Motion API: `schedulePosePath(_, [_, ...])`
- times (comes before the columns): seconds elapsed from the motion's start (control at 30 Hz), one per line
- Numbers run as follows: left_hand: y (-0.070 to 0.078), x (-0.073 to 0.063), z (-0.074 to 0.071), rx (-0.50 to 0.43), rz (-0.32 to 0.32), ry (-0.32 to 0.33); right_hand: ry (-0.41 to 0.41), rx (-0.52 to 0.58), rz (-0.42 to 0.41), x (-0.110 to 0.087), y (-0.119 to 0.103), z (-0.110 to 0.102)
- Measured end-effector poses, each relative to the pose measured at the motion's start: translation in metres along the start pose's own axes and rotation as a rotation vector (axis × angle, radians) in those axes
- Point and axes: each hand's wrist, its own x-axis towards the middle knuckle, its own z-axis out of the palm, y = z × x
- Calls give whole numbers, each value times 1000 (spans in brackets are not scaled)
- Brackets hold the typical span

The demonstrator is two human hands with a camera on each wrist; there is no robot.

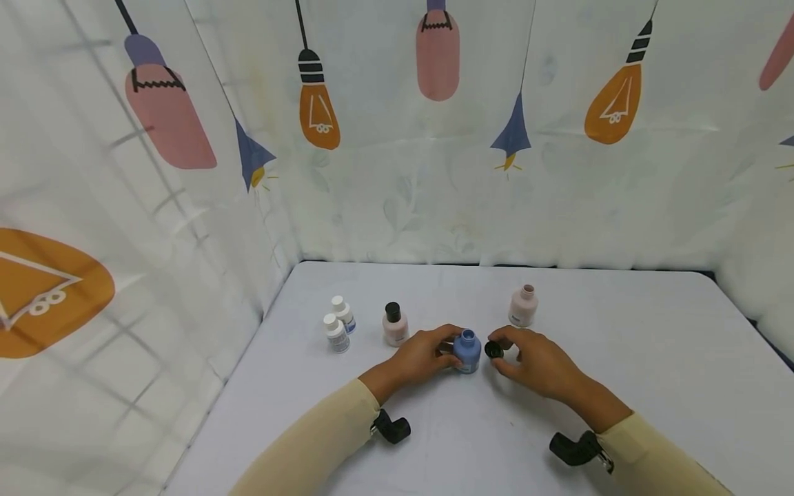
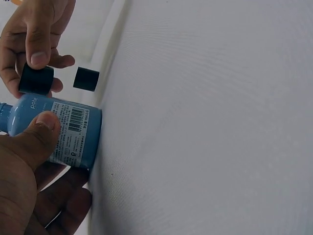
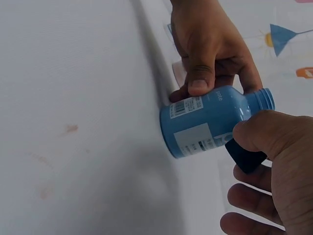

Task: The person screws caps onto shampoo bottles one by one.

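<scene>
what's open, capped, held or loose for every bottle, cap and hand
blue bottle: upright, uncapped, gripped
left hand: gripping blue bottle
first black cap: off, held
right hand: holding first black cap
second black cap: loose, on no bottle
open pink bottle: upright, uncapped
black-capped pink bottle: upright, capped
near white bottle: upright, capped
far white bottle: upright, capped

Both arms reach in from the near side, angled toward each other. Left forearm (image 1: 316,437) slants far and right, right forearm (image 1: 657,455) far and left; sleeves end short of the wrists. Left hand (image 1: 424,356) grips: left thumb (image 2: 41,139) on the near side, index on the far side. Right hand (image 1: 540,362) sits just right of it, pinching, right thumb (image 3: 266,132) nearer than index.
</scene>
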Motion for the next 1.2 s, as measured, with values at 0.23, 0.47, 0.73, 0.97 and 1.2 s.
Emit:
schedulePosePath(0.23, [0,-1,0,-2,13,-4,15,2,-18,9,-5,-3])
schedulePosePath(0.47, [0,0,-1,34,13,-11,32,-29,-48,14,-8,-4])
schedulePosePath(0.73, [-1,0,0,59,10,-11,35,-45,-58,16,-10,-6])
schedulePosePath(0.97, [-2,0,0,61,7,-5,70,-47,-94,17,-10,-8])
schedulePosePath(1.2, [-1,0,0,71,7,-6,70,-33,-96,18,-13,-10])
